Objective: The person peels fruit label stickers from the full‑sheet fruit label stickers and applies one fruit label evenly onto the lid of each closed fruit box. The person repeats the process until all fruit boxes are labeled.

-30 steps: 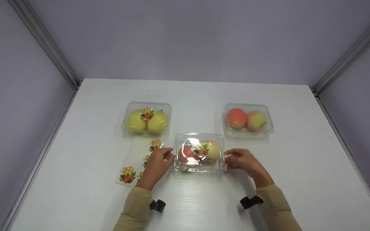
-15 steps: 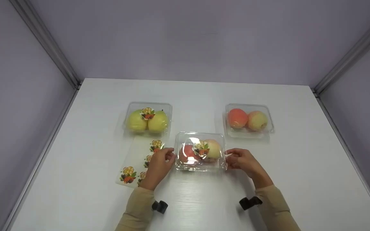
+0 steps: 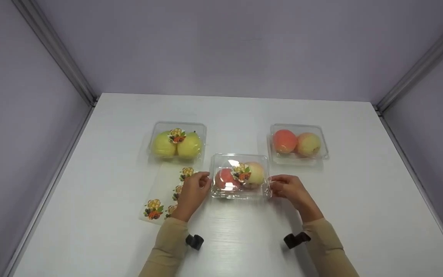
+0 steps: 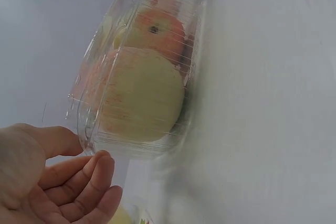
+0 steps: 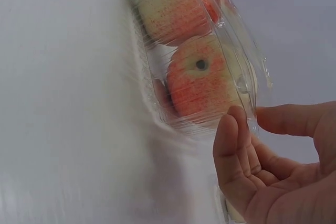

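A clear plastic clamshell box (image 3: 240, 176) stands at the middle of the white table (image 3: 229, 238). It holds two red-and-yellow fruits, and a flower sticker (image 3: 241, 172) sits on its lid. My left hand (image 3: 205, 182) pinches the box's left rim, and my right hand (image 3: 273, 186) pinches its right rim. In the left wrist view the thumb and fingers of the left hand (image 4: 90, 151) close on the box's flange (image 4: 84, 129). In the right wrist view the right hand (image 5: 247, 116) takes the opposite flange between thumb and fingers, beside the red fruit (image 5: 199, 80).
A closed box of two yellow-green fruits (image 3: 177, 141) with a sticker stands at the back left. A box of two reddish fruits (image 3: 297, 143) without a sticker stands at the back right. A sticker sheet (image 3: 164, 192) lies under my left hand. Grey walls enclose the table.
Both hands have shifted the middle box a little farther from me, toward the back of the table. The other boxes and the sticker sheet have not moved.
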`<state>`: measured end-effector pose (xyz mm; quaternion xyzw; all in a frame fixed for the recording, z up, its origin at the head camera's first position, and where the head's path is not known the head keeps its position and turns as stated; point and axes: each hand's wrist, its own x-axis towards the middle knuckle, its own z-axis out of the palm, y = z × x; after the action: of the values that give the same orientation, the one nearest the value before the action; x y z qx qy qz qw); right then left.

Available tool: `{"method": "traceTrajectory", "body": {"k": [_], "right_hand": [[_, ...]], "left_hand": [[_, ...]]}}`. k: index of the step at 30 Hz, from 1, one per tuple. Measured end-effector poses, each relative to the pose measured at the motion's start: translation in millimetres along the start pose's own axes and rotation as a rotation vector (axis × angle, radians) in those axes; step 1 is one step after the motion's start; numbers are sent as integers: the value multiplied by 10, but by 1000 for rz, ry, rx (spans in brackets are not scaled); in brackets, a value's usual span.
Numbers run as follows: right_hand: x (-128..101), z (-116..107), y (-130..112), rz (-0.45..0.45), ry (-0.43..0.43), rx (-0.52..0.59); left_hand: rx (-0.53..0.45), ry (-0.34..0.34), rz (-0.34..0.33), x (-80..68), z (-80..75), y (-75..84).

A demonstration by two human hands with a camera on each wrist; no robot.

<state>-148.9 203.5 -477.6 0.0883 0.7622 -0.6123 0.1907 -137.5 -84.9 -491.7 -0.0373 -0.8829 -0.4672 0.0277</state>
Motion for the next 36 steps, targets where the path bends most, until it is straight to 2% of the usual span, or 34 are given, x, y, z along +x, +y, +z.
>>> {"method": "traceTrajectory", "body": {"k": [10,22,30,36], "right_hand": [[93,18,-31,8,75,45],[246,31,-94,78,164,65],[259,49,-108,95,184,57],[241,58,-81,51,185,91]], "left_hand": [[-99,23,-25,166,63,-20],[-101,106,-43,359,147,-12],[-75,113,-79,380,165,-2],[-72,108,-54,335,145,14]]}}
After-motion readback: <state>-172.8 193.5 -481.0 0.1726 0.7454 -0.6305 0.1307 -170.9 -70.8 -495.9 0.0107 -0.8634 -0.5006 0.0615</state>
